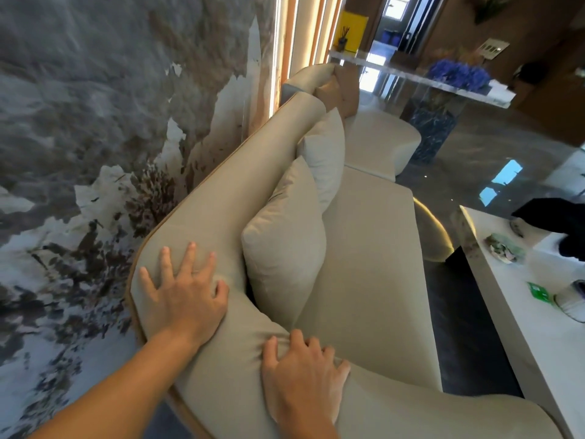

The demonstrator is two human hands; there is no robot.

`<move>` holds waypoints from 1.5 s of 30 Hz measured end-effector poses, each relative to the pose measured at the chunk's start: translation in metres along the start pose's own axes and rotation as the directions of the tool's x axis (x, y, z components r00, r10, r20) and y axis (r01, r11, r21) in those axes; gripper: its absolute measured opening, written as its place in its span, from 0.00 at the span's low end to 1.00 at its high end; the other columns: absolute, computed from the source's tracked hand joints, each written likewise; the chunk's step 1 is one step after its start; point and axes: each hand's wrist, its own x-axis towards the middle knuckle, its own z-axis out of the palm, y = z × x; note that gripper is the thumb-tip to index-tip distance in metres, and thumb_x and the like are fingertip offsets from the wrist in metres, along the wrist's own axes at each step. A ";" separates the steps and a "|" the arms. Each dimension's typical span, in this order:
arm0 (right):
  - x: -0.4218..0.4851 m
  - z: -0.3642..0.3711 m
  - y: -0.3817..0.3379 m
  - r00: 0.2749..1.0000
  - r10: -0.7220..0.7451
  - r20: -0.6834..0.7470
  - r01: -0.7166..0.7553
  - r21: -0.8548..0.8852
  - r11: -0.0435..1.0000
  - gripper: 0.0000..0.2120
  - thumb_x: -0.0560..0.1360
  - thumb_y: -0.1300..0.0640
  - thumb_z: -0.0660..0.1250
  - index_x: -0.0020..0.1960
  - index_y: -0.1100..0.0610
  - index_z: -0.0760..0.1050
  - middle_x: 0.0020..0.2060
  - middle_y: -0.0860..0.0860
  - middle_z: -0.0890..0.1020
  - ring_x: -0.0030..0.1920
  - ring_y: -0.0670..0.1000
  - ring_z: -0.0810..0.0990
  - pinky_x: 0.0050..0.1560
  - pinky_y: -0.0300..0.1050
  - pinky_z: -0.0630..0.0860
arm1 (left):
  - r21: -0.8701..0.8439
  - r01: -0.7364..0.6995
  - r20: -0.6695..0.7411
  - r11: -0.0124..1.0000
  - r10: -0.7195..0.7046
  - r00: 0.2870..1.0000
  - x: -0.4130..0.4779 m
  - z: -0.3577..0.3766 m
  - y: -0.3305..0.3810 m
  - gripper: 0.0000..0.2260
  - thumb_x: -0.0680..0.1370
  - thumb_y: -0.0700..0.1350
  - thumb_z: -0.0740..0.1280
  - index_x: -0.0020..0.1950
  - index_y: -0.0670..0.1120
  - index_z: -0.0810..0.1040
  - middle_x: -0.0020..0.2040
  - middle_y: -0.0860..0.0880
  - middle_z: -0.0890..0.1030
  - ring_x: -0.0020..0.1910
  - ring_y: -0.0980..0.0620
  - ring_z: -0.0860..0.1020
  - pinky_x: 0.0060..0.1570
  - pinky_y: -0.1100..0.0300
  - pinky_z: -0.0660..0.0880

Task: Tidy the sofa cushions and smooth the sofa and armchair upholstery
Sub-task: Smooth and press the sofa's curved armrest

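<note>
A long beige sofa (364, 248) runs away from me along a marbled wall. My left hand (185, 293) lies flat, fingers spread, on the top of the sofa's backrest at its near corner. My right hand (302, 372) presses palm down on the near armrest, fingers slightly curled into the fabric. A beige cushion (285, 248) leans upright against the backrest just beyond my hands. A white cushion (326, 153) stands behind it, and a tan cushion (338, 93) sits at the far end.
A white low table (522, 312) stands to the right of the sofa, with small objects, a green card (539, 294) and a dark item on it. A marble console with blue flowers (459, 72) stands at the back. Glossy dark floor lies between.
</note>
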 end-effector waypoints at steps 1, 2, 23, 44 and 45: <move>-0.001 -0.002 0.000 1.000 0.001 0.007 -0.001 0.009 1.000 0.25 0.74 0.34 0.44 0.55 0.46 0.72 0.57 0.48 0.79 0.60 0.56 0.72 0.60 0.60 0.60 | 0.021 -0.199 -0.026 0.980 0.199 0.980 0.000 -0.001 -0.001 0.18 0.75 0.56 0.60 0.60 0.54 0.81 0.69 0.49 0.76 0.73 0.37 0.65 0.70 0.32 0.53; -0.002 -0.004 -0.001 1.000 0.004 0.017 -0.004 0.023 1.000 0.26 0.74 0.34 0.44 0.56 0.46 0.72 0.59 0.48 0.79 0.61 0.55 0.72 0.61 0.60 0.60 | 0.047 -0.428 -0.002 0.903 0.428 0.904 0.001 -0.001 -0.002 0.18 0.76 0.56 0.57 0.54 0.54 0.84 0.65 0.51 0.81 0.70 0.39 0.70 0.70 0.34 0.56; -0.074 -0.003 0.041 0.984 -0.175 -0.033 0.177 0.088 0.980 0.28 0.70 0.34 0.43 0.43 0.49 0.78 0.51 0.51 0.84 0.57 0.55 0.75 0.61 0.63 0.61 | -0.006 -0.483 0.323 0.876 0.459 0.828 -0.095 -0.027 0.013 0.37 0.69 0.67 0.42 0.61 0.51 0.79 0.64 0.51 0.78 0.67 0.49 0.69 0.72 0.49 0.55; -0.066 0.002 0.033 0.979 -0.200 -0.045 0.202 0.041 0.978 0.27 0.73 0.36 0.44 0.46 0.49 0.76 0.53 0.50 0.82 0.58 0.54 0.74 0.59 0.59 0.63 | 0.028 -0.314 0.122 0.949 0.309 0.943 -0.103 -0.022 0.012 0.29 0.70 0.63 0.48 0.50 0.51 0.85 0.53 0.53 0.84 0.64 0.53 0.72 0.75 0.45 0.49; -0.056 0.002 0.026 0.975 -0.217 -0.052 0.220 0.051 0.974 0.27 0.73 0.36 0.44 0.46 0.49 0.76 0.52 0.50 0.82 0.58 0.54 0.74 0.59 0.58 0.63 | 0.038 -0.313 0.104 0.949 0.308 0.946 -0.094 -0.020 0.011 0.30 0.70 0.62 0.48 0.50 0.50 0.85 0.53 0.53 0.85 0.64 0.52 0.72 0.75 0.44 0.48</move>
